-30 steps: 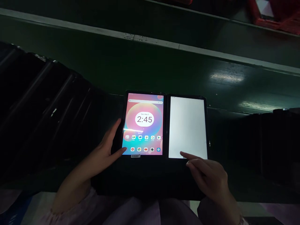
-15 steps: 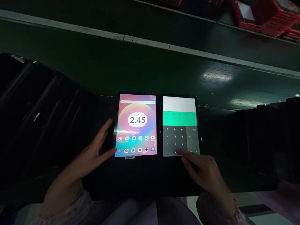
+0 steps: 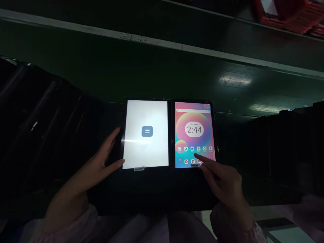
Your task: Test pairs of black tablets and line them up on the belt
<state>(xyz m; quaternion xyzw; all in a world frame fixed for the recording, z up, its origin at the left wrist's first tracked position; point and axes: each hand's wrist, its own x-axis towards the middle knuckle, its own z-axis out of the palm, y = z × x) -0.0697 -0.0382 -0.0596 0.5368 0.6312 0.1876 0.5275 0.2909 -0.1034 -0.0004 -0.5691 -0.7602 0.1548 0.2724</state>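
Observation:
Two tablets lie side by side on a dark surface. The left tablet (image 3: 146, 145) shows a white screen with a grey equals icon, and a small label sits at its bottom edge. My left hand (image 3: 102, 165) rests at its left side, fingers apart, thumb on the lower left corner. The right tablet (image 3: 193, 135) shows a colourful home screen with the time 2:44 and rows of icons. Over its lower part, my right hand (image 3: 225, 179) has the index finger stretched out towards the screen, with the other fingers curled and nothing visibly held.
Stacks of dark trays or cases stand at the left (image 3: 37, 125) and at the right (image 3: 301, 145). Red trays (image 3: 298, 17) are stacked on the top right shelf. A pale strip (image 3: 157, 41) crosses the green bench behind the tablets.
The left screen went from the home screen to a white one with the equals icon. The right screen went from a calculator to the home screen. My right index finger moved slightly up.

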